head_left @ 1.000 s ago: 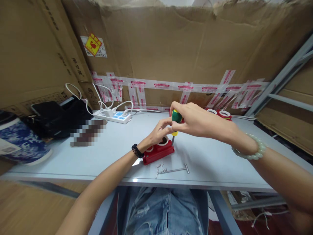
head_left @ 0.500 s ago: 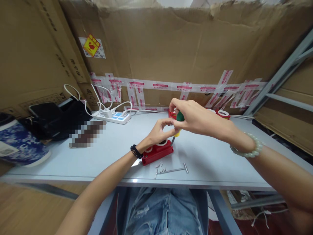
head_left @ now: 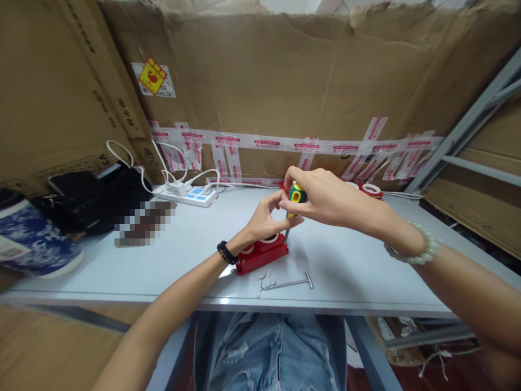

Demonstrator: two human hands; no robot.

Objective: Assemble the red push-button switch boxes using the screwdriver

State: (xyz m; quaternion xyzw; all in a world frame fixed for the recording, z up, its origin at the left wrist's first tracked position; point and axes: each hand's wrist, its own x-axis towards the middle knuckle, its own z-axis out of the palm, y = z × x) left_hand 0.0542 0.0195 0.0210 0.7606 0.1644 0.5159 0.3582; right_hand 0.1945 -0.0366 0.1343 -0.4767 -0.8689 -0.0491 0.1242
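Note:
My right hand grips the green and yellow handle of a screwdriver from above. Its metal shaft points down at the right end of a red block-shaped part with white rings on top; whether the tip sits in a screw I cannot tell. Curled around the lower handle, my left hand has its thumb and fingers about the screwdriver, just above the red part. In front of the part lie a small metal T-shaped tool and a crumpled white strip.
More red parts with white rings stand at the back of the table. A white power strip with cables lies at the back left. Beyond it are a black bag and a blue-patterned cup. Cardboard walls the far side.
The screwdriver handle has turned in my right hand, so its yellow side now shows. Both hands have shifted only slightly; the red part stays in place.

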